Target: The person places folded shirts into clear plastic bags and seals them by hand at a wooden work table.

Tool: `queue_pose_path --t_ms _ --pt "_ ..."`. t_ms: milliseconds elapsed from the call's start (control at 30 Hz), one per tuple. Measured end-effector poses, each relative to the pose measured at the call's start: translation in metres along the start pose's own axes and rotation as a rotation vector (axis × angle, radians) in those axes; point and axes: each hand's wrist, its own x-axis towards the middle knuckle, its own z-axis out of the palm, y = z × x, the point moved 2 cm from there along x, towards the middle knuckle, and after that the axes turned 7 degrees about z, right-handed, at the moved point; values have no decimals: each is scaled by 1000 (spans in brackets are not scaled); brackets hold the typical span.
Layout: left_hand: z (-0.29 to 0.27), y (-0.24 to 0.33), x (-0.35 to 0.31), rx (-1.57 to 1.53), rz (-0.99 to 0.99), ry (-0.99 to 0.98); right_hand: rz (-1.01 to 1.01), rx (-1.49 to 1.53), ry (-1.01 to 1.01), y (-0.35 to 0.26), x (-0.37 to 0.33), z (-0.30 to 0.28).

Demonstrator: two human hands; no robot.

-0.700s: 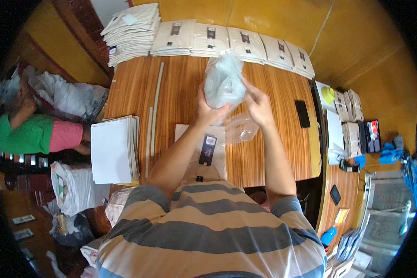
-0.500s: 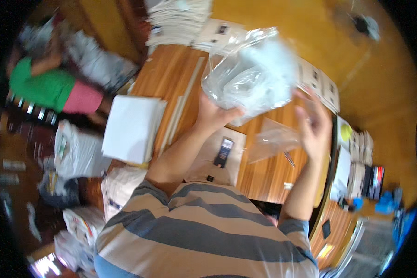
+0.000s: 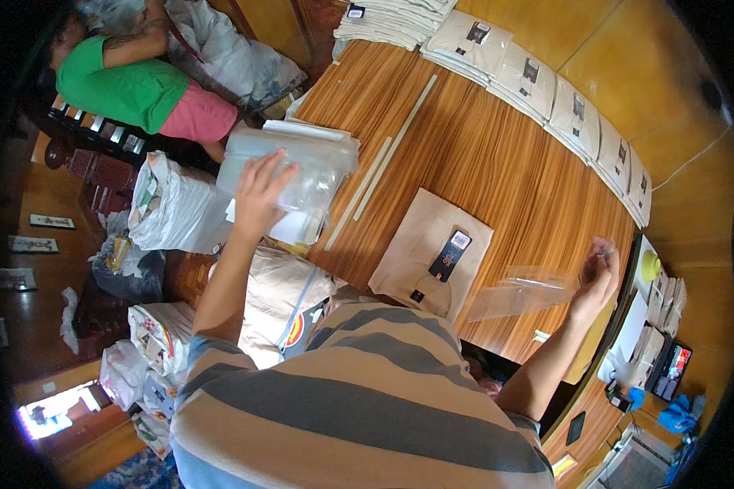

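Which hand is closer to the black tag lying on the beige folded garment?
Right. The right hand is beside the black tag, holding a clear bag; the left hand is farther, at the table's edge.

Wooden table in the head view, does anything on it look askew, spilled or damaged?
Nothing looks spilled or damaged. The folded beige garment with its black tag lies at a slant near the wooden table edge, while the packed ones along the far side sit in a neat overlapping row. Two pale strips lie loose beside it.

Bright warm light, dark fisheye-warped rim
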Motion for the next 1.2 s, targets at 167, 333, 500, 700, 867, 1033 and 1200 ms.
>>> queue_pose_path --t_ms 167,333,500,700,867,1033,1200 --pt "-11 22 15 -110 -42 -232 -72 40 33 -12 -6 -2" --pt "-1 104 22 -1288 -238 -2 -227 236 185 -62 -3 21" --pt "47 284 82 -3016 -581 -1050 -688 490 -192 -88 -19 31" --pt "72 286 177 -3170 -321 -694 -476 256 -617 -42 -68 3" --pt "80 256 208 -2366 -324 -720 -187 375 -332 30 -69 -10" --pt "59 257 233 -1606 73 -443 3 171 -282 34 -68 58" --pt "-4 262 254 -559 511 -770 262 571 -236 28 -38 88"
